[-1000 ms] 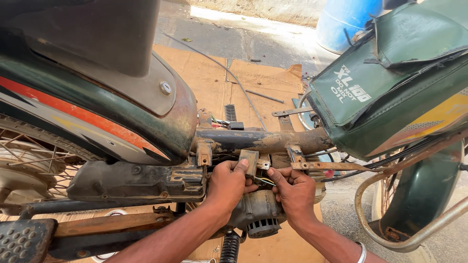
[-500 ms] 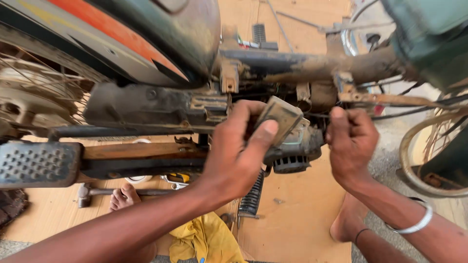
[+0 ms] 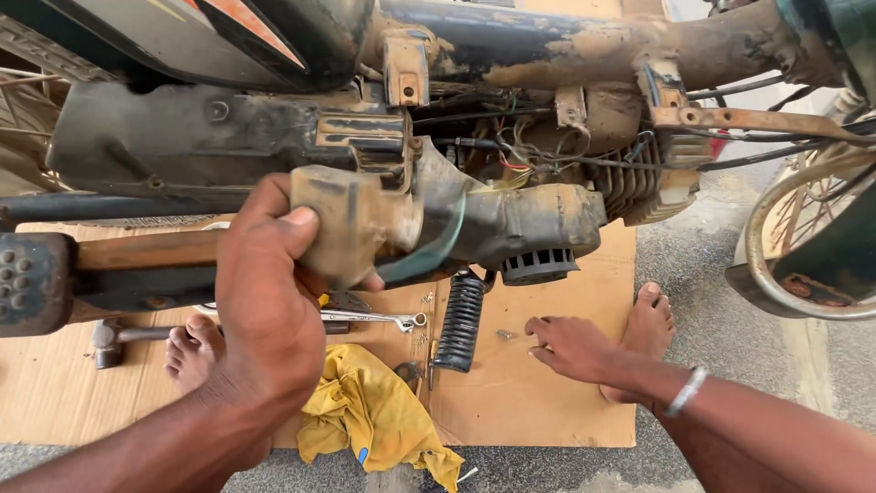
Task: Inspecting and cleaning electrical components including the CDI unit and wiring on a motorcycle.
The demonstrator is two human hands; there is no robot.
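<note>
Left hand [image 3: 269, 301] gripping a dirty tan cover piece [image 3: 351, 224] held up before the motorcycle engine [image 3: 538, 224], right hand [image 3: 570, 347] open, fingers reaching down to the cardboard sheet [image 3: 547, 402] beside small screws [image 3: 504, 334], spanner [image 3: 370, 318], yellow rag [image 3: 379, 415] nearby

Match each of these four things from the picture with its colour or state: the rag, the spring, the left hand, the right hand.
Things:
1. rag
2. spring
3. left hand
4. right hand

Colour or state:
A. black, coiled, hanging under the engine
B. empty, fingers down near the cardboard
C. yellow, crumpled on the cardboard
D. gripping a grimy tan part

Pairs: 1-C, 2-A, 3-D, 4-B
</note>
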